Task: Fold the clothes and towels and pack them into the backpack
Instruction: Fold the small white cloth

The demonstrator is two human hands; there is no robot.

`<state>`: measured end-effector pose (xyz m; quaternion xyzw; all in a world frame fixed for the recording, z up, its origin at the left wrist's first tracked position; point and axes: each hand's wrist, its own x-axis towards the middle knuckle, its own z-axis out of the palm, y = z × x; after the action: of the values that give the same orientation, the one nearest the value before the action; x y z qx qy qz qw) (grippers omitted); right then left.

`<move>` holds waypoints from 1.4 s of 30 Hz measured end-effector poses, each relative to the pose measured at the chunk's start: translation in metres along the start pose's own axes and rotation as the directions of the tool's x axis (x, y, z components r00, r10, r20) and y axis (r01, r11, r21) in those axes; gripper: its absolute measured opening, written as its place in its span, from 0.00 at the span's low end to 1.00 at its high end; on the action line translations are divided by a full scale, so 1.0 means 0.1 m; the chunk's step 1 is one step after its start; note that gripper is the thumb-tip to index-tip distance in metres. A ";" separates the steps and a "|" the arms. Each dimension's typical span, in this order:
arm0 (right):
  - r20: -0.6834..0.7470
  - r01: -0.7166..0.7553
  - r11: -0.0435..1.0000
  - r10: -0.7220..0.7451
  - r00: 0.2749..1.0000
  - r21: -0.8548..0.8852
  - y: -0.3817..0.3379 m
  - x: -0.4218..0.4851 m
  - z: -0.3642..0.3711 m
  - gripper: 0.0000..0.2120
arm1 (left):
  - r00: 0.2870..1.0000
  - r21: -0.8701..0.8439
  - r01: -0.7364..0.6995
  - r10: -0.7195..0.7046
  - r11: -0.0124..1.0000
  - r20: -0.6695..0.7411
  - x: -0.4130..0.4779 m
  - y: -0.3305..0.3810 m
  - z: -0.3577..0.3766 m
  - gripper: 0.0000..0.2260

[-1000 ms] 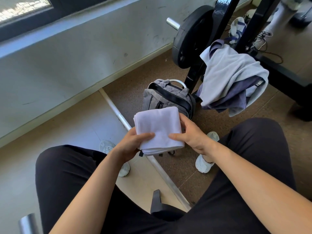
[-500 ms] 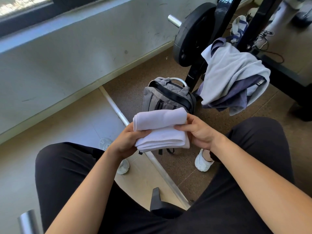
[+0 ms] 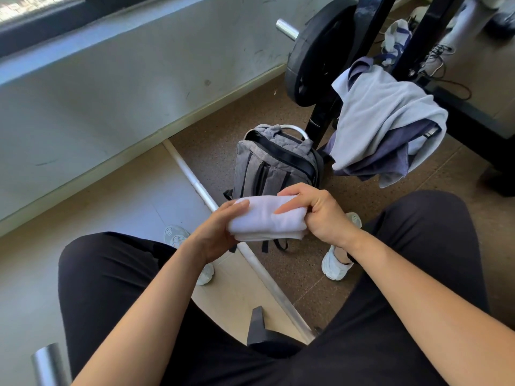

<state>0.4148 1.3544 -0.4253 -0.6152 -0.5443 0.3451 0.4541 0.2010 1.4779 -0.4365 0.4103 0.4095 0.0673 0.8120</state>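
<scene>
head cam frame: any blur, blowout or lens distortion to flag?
Head view: sharp on both hands, left and right, with no motion blur; the white towel is nearly blown out, its folds hard to read; the window top left is overexposed; wide-angle bending curves the wall base and stretches the forearms.

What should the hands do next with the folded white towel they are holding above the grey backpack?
Probably free one hand to open the grey fabric backpack. Its top looks closed, while left hand and right hand both grip the folded white towel, already a compact bundle, so it seems ready to pack.
</scene>
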 end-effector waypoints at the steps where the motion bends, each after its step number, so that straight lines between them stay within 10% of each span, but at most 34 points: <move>1: -0.008 0.029 0.999 -0.030 1.000 -0.045 0.02 0.00 0.01 0.29 | 0.999 0.003 0.040 -0.040 0.999 0.005 -0.02 0.00 0.03 0.26; 6: 0.059 -0.055 0.996 0.059 0.997 -0.068 0.02 0.01 -0.04 0.29 | 0.999 0.063 0.018 -0.015 0.998 -0.047 0.02 0.00 0.07 0.23; 13: 0.166 -0.375 0.847 0.337 0.927 0.375 0.03 0.06 -0.17 0.22 | 0.985 0.181 -0.154 0.166 0.971 -0.052 0.12 0.03 0.08 0.22; 17: 0.226 -0.331 0.943 0.314 0.922 0.039 0.02 0.16 -0.18 0.41 | 0.972 0.194 -0.232 0.236 0.953 0.002 0.18 0.07 0.11 0.22; 26: 0.240 -0.215 0.960 0.254 0.937 -0.179 0.22 0.50 -0.32 0.41 | 0.958 0.315 -0.263 0.286 0.912 -0.031 0.45 0.32 0.11 0.25; 32: 0.061 -0.404 0.885 0.428 0.902 -0.232 0.59 0.47 -0.45 0.36 | 0.929 0.822 -0.238 0.368 0.518 0.037 1.08 0.54 0.05 0.26; 38: -0.150 -0.539 0.811 0.518 0.842 -0.228 0.73 0.50 -0.73 0.37 | 0.873 0.943 -0.224 0.380 -0.246 0.306 1.87 0.80 0.13 0.32; 42: -0.270 -0.581 0.786 0.525 0.807 -0.209 0.73 0.52 -0.84 0.33 | 0.946 0.912 -0.190 0.179 -0.363 0.269 2.08 0.75 0.03 0.29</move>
<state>0.5268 1.3904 -0.4608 -0.8372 -0.3347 0.3196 0.2915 0.3565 1.6179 -0.5081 0.9559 0.2155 -0.1619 0.1165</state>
